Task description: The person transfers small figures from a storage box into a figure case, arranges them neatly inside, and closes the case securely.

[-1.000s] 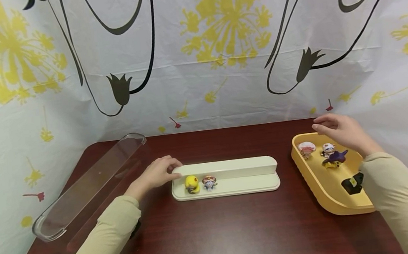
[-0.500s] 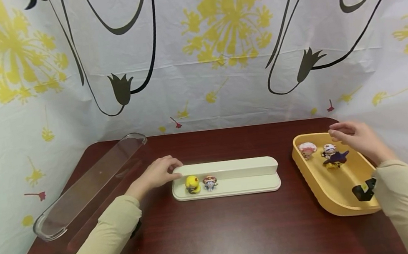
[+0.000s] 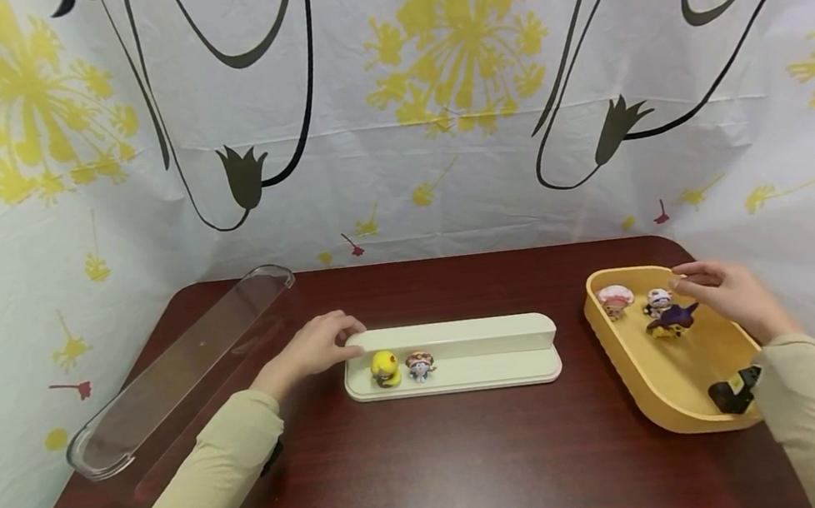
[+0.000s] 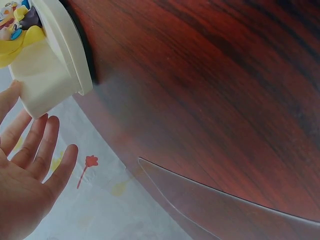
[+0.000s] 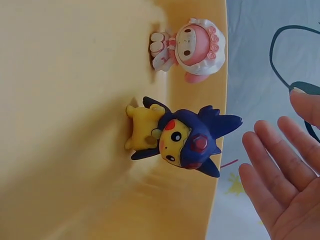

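My left hand (image 3: pixel 318 345) is at the left end of the white stepped display stand (image 3: pixel 496 368), thumb in front of the raised step and fingers behind, pinching its end. On the stand's lower level stand a yellow duck-like figurine (image 3: pixel 385 369) and a small figurine with a red-and-brown hat (image 3: pixel 419 366). Over the far right side of the yellow tray (image 3: pixel 641 386) hovers my right hand (image 3: pixel 733 296), fingers loosely extended and holding nothing. Near it in the tray are a yellow figurine in a dark purple hood (image 5: pixel 175 137), a pink figurine with a white frilly bonnet (image 5: pixel 192 49) and a white-capped figurine (image 3: pixel 659 302).
At the tray's near right, a black figurine (image 3: pixel 734 392) lies partly behind the right sleeve. A clear plastic cover (image 3: pixel 186 367) lies slanted along the left side of the dark wooden table (image 3: pixel 432 469). A patterned curtain (image 3: pixel 416 194) hangs behind the table.
My right hand has moved rightward and lower over the tray, its fingers still empty. In the tray, the black figurine has shifted right and nearer. The left hand stays at the stand.
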### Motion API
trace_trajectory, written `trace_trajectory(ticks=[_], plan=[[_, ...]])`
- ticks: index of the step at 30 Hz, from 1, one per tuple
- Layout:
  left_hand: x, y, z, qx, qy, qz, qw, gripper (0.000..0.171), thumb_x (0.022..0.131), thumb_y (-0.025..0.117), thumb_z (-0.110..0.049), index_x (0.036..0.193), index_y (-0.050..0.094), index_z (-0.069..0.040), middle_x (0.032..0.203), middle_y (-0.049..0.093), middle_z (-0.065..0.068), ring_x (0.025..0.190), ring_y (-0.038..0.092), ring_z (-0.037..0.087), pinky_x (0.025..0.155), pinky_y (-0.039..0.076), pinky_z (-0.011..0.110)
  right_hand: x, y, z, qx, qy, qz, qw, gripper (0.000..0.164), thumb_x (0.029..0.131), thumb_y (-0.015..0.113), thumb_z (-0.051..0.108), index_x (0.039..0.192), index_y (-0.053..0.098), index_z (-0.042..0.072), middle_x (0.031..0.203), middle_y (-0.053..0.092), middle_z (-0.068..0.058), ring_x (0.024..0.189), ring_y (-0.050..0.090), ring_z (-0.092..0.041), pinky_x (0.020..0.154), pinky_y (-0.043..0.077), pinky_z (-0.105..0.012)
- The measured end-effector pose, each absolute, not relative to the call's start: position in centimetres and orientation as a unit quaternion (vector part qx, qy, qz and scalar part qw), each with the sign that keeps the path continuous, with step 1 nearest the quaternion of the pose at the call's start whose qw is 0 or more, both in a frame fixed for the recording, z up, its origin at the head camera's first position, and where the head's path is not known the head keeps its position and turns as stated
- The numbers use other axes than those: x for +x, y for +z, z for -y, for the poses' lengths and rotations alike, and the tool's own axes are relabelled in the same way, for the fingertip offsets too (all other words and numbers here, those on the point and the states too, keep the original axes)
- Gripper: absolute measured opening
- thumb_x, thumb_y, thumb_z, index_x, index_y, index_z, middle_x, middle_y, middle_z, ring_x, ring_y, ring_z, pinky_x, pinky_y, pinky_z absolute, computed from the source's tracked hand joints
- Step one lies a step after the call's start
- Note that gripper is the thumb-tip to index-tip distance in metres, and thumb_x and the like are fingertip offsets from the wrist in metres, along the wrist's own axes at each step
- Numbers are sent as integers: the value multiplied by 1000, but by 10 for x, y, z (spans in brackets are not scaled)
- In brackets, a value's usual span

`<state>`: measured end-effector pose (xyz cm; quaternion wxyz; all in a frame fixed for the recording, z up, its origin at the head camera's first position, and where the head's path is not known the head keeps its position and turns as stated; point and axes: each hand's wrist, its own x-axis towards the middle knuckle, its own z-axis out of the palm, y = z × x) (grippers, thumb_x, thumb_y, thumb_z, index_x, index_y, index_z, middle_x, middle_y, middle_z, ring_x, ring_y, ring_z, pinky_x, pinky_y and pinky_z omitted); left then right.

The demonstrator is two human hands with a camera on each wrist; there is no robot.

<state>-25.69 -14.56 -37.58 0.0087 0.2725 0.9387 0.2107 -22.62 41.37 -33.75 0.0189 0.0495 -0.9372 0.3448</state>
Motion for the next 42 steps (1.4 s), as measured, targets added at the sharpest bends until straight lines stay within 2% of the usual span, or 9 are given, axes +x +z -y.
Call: trace_trajectory(ticks=[4,11,14,18,20,30,33,37,42], plan=[[-257,-376,146,273,212,-938,7,29,77,69,-26,100,63,-9,85,55,-1,79,52,15,69,42,30,-226,-340,-417,46,340,939,6,52,89,49,36,122,42,-4,111,50,-30,77,40,14,75,37,-49],[-256,-375,145,268,212,-940,14,30,77,69,-27,101,63,-9,86,55,0,80,52,15,70,42,31,-227,-346,-425,42,340,939,-14,54,88,52,33,122,42,-9,111,52,-27,77,46,12,68,44,-25],[-255,-375,144,265,213,-940,16,30,77,69,-27,101,63,-9,86,55,0,79,52,15,70,42,31,-228,-348,-428,43,350,935,-17,53,88,53,32,122,42,-9,108,55,-19,78,47,12,68,44,-24],[-255,-375,144,266,214,-940,15,30,77,69,-26,101,63,-9,86,55,0,80,52,15,70,42,31,-229,-350,-431,41,358,933,2,45,88,53,31,118,45,-2,97,56,7,77,46,12,66,42,-20],[-255,-375,145,268,214,-939,13,31,77,69,-26,101,63,-9,86,55,0,80,53,15,70,42,31,-229,-350,-432,40,357,933,11,43,88,53,31,117,46,-1,94,56,12,77,46,12,64,41,-18],[-256,-375,145,265,213,-940,16,31,77,68,-26,102,63,-8,87,55,0,81,52,15,70,42,31,-229,-354,-438,50,360,931,-26,53,89,53,27,121,40,-13,103,58,-10,78,49,11,67,42,-16],[-256,-375,145,265,212,-941,15,30,77,68,-26,101,63,-9,87,55,-1,81,52,14,70,42,31,-228,-354,-438,54,364,929,-41,53,88,54,27,121,40,-12,100,58,2,80,50,10,69,43,-17],[-256,-375,145,264,213,-940,14,30,77,69,-26,101,63,-9,87,55,-1,81,52,14,70,42,31,-228,-354,-436,56,361,930,-50,51,87,56,28,119,43,-10,97,58,7,81,49,9,69,41,-17],[-256,-375,145,263,215,-940,16,30,77,68,-27,101,63,-9,87,55,-1,81,52,15,70,42,31,-231,-355,-434,57,354,931,-68,53,86,58,27,120,42,-10,106,57,-11,81,47,9,69,38,-18]])
